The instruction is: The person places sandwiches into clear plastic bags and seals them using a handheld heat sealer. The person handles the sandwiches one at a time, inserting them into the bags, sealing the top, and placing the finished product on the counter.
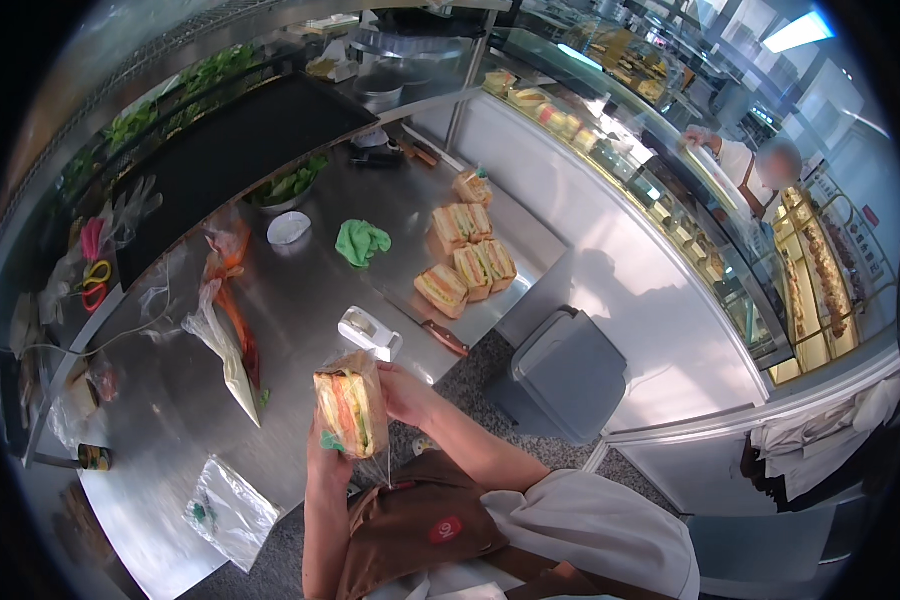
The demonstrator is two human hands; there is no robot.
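Note:
A cut sandwich in a clear plastic bag (349,412) is held upright between my two hands, its layered filling facing up. My left hand (330,454) grips its lower left side, and my right hand (406,396) holds its upper right edge. Just beyond it on the steel table (150,442) stands a white tape dispenser (370,332). Several more sandwiches (474,262) stand grouped at the table's right side, near a wooden-handled knife (445,337). A stack of clear plastic bags (230,513) lies at the near edge.
Piping bags with white (229,367) and orange sauce (244,322) lie left of centre. Farther back are a green cloth (362,242), a white bowl (289,229) and a bowl of leafy greens (289,184). A grey bin (570,375) stands right; a person (750,172) is behind the display case (645,202).

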